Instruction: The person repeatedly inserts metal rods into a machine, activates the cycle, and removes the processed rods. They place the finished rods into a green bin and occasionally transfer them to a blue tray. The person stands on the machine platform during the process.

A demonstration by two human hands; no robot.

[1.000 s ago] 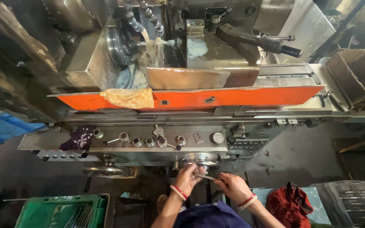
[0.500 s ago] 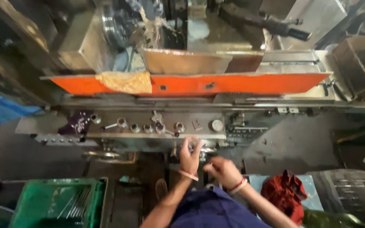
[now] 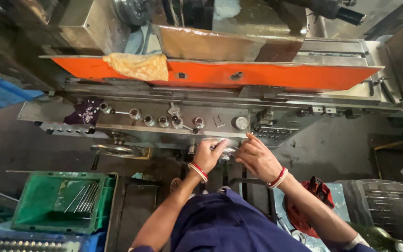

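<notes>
I look down on a grey machine tool with an orange table edge (image 3: 267, 74). My left hand (image 3: 208, 156) grips the metal handwheel (image 3: 227, 145) at the machine's front, fingers wrapped over its rim. My right hand (image 3: 257, 156) rests on the same handwheel from the right, fingers spread over it. Both wrists wear red and white bangles. Above the wheel runs a grey control panel (image 3: 164, 121) with several knobs and levers.
A yellow cloth (image 3: 138, 65) lies on the orange edge. A second handwheel (image 3: 115, 149) sits to the left. A green crate (image 3: 61, 200) with thin metal rods stands on the floor at left, a red bag (image 3: 304, 210) at right, blue crates (image 3: 1, 93) at far left.
The view has moved closer to the machine. Both hands have risen onto the handwheel, and my right hand has spread over it.
</notes>
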